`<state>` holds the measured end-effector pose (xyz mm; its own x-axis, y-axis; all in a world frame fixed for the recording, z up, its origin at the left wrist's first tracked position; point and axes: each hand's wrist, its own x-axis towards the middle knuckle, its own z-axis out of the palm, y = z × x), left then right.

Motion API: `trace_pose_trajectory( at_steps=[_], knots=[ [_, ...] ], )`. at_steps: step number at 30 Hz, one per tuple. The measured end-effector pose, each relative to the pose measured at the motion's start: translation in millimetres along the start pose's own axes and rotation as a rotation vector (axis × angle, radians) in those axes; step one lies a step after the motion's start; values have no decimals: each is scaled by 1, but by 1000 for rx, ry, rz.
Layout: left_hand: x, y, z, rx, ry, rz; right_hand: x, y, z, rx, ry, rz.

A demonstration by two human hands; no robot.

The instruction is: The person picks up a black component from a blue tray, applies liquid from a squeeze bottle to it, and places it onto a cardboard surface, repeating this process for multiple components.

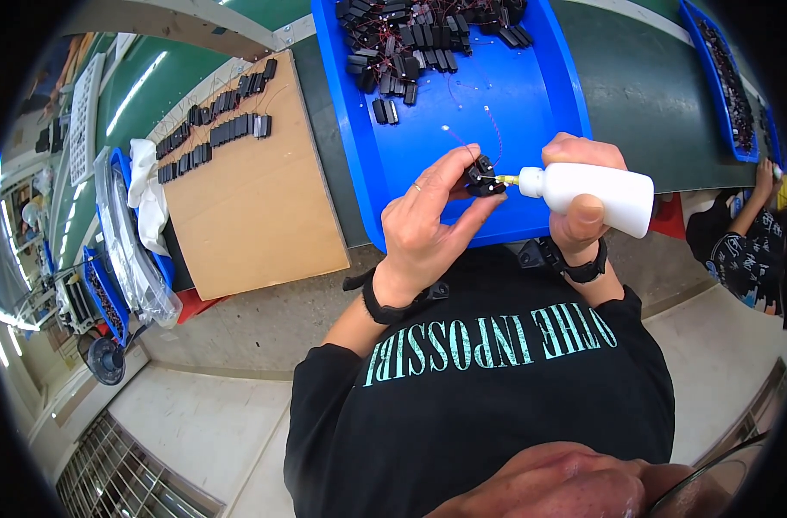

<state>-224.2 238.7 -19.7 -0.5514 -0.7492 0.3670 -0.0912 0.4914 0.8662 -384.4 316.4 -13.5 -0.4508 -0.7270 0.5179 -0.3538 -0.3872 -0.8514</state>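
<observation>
Between the thumb and fingers of my left hand (421, 226) are small black wired parts (483, 178), held over the near side of a blue tray (372, 194). A thin red wire with a white plug rises from them. My right hand (583, 207) is closed around a white squeeze bottle (602, 197), tilted nearly sideways. Its yellowish nozzle (507, 180) points left, with the thin tip at the black parts; whether it touches them I cannot tell. At the tray's far end lies a heap of similar black parts (410, 43) with tangled red wires.
Left of the tray, a brown board (255, 207) carries rows of black parts (229, 129). Beyond it lie a white cloth (147, 194) and clear plastic bags (134, 250). Another blue tray (713, 78) stands at the far right, near another person's arm (760, 194).
</observation>
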Motion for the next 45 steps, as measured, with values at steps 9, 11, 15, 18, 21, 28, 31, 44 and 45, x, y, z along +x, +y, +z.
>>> trace_pose_trajectory(
  at_steps=[9, 11, 15, 18, 21, 28, 31, 44, 45],
  knots=[
    [0, 1, 0, -23, -5, -28, 16, -5, 16, 282, 353, 105],
    [0, 1, 0, -41, -6, -31, 26, -9, 12, 354, 354, 257],
    [0, 3, -2, -225, 9, -161, 34, -8, 3, 576, 260, 598],
    [-1, 5, -5, -341, -29, -218, 28, -1, -4, 733, 80, 664],
    [1, 7, -10, -539, -35, -356, 25, 2, -6, 778, 91, 695],
    [3, 7, -21, -768, -86, -475, 28, -31, 13, 277, 140, 462],
    [4, 8, -22, -829, -91, -487, 22, -29, 19, 193, 55, 435],
    [0, 6, -17, -672, -85, -473, 15, -23, 21, 30, -201, 207],
    [0, 6, -17, -670, -88, -474, 15, -23, 20, 11, -226, 212]
  ],
)
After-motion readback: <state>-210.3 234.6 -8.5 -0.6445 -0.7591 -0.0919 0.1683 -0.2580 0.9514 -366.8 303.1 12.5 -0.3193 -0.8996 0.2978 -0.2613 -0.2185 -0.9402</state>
